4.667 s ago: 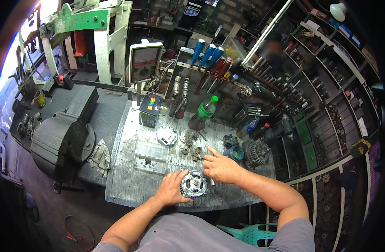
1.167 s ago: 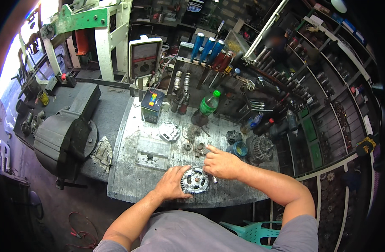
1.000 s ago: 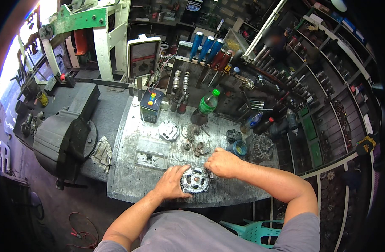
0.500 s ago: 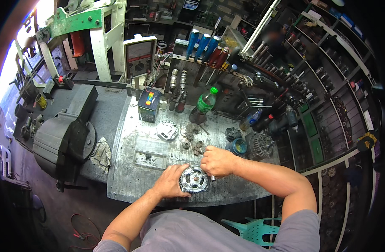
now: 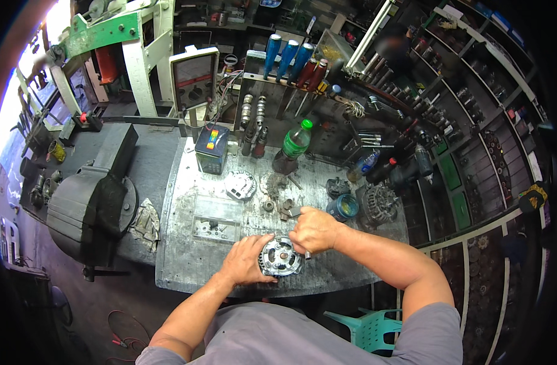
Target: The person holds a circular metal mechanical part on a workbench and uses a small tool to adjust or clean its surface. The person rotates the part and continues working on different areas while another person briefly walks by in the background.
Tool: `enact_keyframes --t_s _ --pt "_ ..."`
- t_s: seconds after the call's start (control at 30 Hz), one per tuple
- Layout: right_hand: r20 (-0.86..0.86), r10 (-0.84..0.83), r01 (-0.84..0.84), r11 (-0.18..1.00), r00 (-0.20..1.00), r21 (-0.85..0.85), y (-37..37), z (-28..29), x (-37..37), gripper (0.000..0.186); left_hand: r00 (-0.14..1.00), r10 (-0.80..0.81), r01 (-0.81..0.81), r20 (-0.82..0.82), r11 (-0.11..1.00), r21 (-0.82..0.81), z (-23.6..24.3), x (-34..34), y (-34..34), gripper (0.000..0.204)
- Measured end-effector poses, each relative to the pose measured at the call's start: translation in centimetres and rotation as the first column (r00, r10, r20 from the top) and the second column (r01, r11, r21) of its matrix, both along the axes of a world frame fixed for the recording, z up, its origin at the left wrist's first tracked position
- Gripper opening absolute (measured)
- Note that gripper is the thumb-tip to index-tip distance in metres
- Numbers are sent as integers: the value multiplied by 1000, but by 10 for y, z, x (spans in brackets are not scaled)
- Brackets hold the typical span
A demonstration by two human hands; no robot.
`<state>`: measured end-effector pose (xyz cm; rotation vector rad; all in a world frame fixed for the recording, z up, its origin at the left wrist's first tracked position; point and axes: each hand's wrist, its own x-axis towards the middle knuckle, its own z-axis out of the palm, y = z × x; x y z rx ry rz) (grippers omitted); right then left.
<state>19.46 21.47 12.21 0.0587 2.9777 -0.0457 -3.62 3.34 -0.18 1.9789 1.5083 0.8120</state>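
Note:
On the workbench's near edge stands an alternator (image 5: 281, 258), its round, slotted silver end facing up. My left hand (image 5: 248, 260) is curved around its left side, with the thumb at the near edge and the fingers at the far edge. My right hand (image 5: 315, 231) is a closed fist at the alternator's right edge. It grips a metal hand tool (image 5: 307, 255) whose short silver end shows below the fist; most of it is hidden by my fingers. Just beyond the alternator lies a clear plastic tray (image 5: 215, 229) with small dark parts in it.
A silver alternator cover (image 5: 240, 185), a green-capped bottle (image 5: 295, 146), a blue tub (image 5: 343, 208) and another alternator (image 5: 379, 204) sit on the metal bench (image 5: 187, 274). Screwdrivers (image 5: 287, 59) hang behind. A bench vise (image 5: 90, 201) stands left; a green chair (image 5: 372, 328) is at lower right.
The view has shifted slightly. My right fist has tilted a little beside the alternator, and a grey piece now shows at its far left side. My left hand keeps its hold.

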Motion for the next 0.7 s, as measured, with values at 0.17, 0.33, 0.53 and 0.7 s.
enact_keyframes --t_s 0.17,0.33,0.53,0.7 --pt "-49 -79 81 996 996 29 -8 -2 -1 24 1000 -1 1 16 1000 -17 5 0 0 134" --pt "-76 -151 155 987 986 44 -13 -6 -3 25 999 33 -34 33 999 33 -1 3 -4 132" --pt "88 -362 353 930 928 104 -42 6 3 20 983 -173 173 60 985 4 1 -14 21 135" --pt "151 -407 391 912 901 127 -72 30 15 14 990 -97 110 -106 987 117 11 -38 23 127"
